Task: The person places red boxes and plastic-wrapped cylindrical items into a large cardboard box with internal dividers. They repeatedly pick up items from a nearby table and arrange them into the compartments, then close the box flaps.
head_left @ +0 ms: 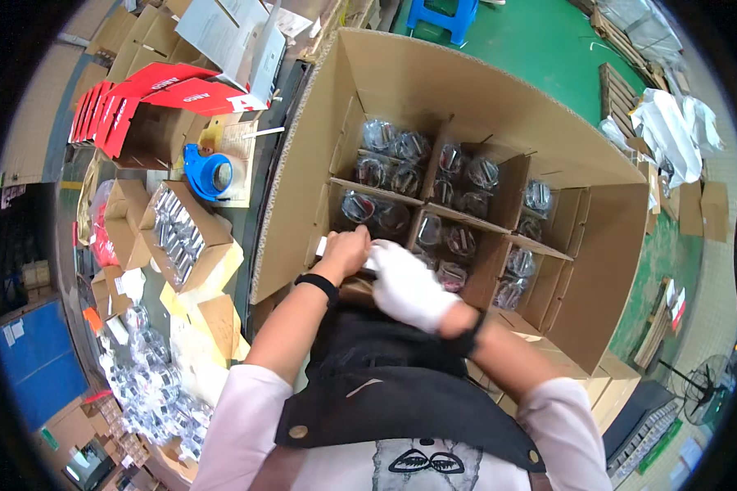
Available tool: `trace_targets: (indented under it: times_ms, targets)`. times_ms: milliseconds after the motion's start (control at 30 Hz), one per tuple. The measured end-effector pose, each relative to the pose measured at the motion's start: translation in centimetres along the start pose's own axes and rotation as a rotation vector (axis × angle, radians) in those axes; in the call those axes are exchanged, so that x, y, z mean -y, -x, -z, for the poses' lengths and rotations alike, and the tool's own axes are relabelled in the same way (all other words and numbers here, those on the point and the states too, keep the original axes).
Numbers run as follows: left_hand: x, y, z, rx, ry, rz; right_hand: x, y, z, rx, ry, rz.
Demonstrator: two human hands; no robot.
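My bare left hand [348, 251] is closed at the near edge of a large open cardboard box [499, 86]. Next to it is my right hand [407, 284] in a white glove, its fingertips pinched together close to the left fingers. Something small and whitish shows between the two hands, too hidden to name. Cardboard dividers [467, 218] split the box into compartments. In these stand several clear-wrapped round pieces [483, 172] with shiny metal parts on top. The wrapped piece [358, 206] nearest my left hand lies just beyond it.
On the left bench are a blue tape dispenser [211, 173], red cartons [160, 94], a small carton of metal parts [178, 233] and a heap of clear-wrapped pieces [151, 372]. A blue stool [442, 18] stands beyond the box, and a fan [704, 389] at the right.
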State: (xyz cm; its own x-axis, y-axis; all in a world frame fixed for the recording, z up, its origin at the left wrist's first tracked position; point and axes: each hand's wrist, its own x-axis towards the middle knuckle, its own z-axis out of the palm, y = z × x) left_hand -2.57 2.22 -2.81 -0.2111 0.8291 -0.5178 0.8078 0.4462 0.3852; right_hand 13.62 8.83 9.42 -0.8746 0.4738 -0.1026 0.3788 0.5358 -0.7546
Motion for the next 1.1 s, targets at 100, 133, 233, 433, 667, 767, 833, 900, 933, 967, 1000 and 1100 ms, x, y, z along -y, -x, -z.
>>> trace_targets:
  times_ms: [100,133,233,433,667,767,833,900,933,967,1000,1100]
  targets:
    - [0.3,1.3,0.4,-0.430,0.325,-0.152,-2.9,-2.3,-9.5,-0.020,0.488,-0.161]
    - [1.1,2.4,0.2,-0.504,0.420,-0.202,-3.5,-2.7,-10.8,-0.017,0.534,-0.220]
    - [1.2,6.7,0.0,-0.383,0.107,-0.209,-5.8,-4.2,-11.8,0.052,0.471,-0.399]
    - [-1.3,2.4,0.0,0.000,0.014,-0.008,-5.7,-6.0,-9.1,0.160,0.379,-0.589]
    - [-2.0,-1.6,-3.5,0.139,-0.219,0.103,-0.6,-7.6,-2.9,-0.528,0.501,-0.236]
    - [-1.0,-1.8,-3.1,0.211,-0.093,0.032,-3.0,-7.1,-5.0,-0.249,0.857,-0.157]
    - [-0.2,-0.9,-3.6,0.142,0.355,0.359,-3.6,-5.7,-7.7,-0.173,0.848,-0.170]
    - [0.0,0.6,-3.5,0.134,0.380,0.332,-3.2,-4.5,-9.0,-0.141,0.734,-0.186]
    - [-0.4,1.3,-2.2,0.200,0.309,0.247,-3.2,-3.8,-9.5,-0.102,0.762,-0.190]
    - [-0.7,2.1,-0.8,0.264,0.237,0.160,-3.4,-3.2,-9.9,-0.063,0.789,-0.194]
    - [-0.9,2.5,0.2,0.319,0.170,0.078,-3.5,-2.8,-10.1,-0.024,0.818,-0.188]
    - [-0.6,2.5,-1.8,0.224,0.082,0.023,-3.6,-2.8,-9.6,-0.032,0.841,-0.140]
